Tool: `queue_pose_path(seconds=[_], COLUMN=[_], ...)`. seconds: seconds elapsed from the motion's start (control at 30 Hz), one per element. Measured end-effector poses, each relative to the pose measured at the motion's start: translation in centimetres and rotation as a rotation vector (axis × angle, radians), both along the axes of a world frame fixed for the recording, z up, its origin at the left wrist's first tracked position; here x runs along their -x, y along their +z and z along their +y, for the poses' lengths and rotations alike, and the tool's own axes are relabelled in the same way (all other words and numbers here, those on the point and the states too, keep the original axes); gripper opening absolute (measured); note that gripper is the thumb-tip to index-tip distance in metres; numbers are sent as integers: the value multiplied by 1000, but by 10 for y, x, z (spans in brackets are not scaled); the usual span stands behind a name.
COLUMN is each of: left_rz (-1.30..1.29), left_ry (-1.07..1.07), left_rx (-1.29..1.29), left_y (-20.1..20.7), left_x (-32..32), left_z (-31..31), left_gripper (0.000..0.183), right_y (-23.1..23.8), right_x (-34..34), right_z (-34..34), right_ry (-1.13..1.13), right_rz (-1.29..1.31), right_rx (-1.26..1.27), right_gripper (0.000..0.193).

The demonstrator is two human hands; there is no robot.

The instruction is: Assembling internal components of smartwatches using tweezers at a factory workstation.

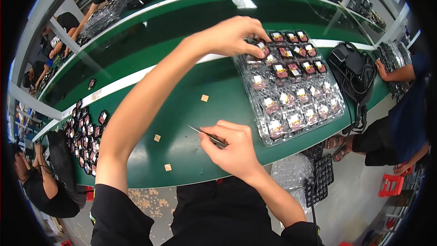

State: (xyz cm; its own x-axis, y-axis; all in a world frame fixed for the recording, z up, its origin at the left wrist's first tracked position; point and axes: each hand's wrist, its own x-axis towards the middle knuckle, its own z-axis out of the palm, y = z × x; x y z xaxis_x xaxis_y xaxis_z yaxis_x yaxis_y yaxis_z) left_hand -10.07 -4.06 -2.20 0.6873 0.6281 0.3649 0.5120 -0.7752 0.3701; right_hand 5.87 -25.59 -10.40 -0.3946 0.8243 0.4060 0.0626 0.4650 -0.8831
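My left hand [239, 36] reaches across to the far left corner of a transparent plastic blister tray [256, 127]. Its thumb and fingers pinch a small black part with a pale label [262, 48], held at or just over a pocket there. Similar black parts [294, 69] sit in the tray's far rows, while the nearer pockets show pale and reddish pieces under shiny plastic. Closed round a pair of metal tweezers [210, 137], my right hand [232, 148] is above the table left of the tray. The tweezers' thin tips point left, with nothing visible between them.
A heap of black parts [86, 136] lies on the green table [218, 82] at left. Small tan squares [205, 98] are scattered mid-table. A black bag [350, 70] with a cable stands right of the tray. Another person's hand [384, 70] touches stacked trays [395, 59] at far right.
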Motion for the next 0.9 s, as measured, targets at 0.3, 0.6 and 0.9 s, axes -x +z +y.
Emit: queue_pose_path(seconds=[0.3,0.6,0.9], left_rz=[-37,646,342], left_ry=[228,1290,1279], left_rx=[-115,-83,-15], left_y=[-26,-60,-59], left_x=[67,358,370], left_z=[-48,-183,-214], left_gripper=[30,27,39], right_y=[5,4,5], right_x=[-9,-2,2], right_z=[0,0,-3], right_ry=[-27,4,-18], right_rz=[-53,-58,-118], right_rx=[-39,-58,-67], right_gripper=[13,12,11])
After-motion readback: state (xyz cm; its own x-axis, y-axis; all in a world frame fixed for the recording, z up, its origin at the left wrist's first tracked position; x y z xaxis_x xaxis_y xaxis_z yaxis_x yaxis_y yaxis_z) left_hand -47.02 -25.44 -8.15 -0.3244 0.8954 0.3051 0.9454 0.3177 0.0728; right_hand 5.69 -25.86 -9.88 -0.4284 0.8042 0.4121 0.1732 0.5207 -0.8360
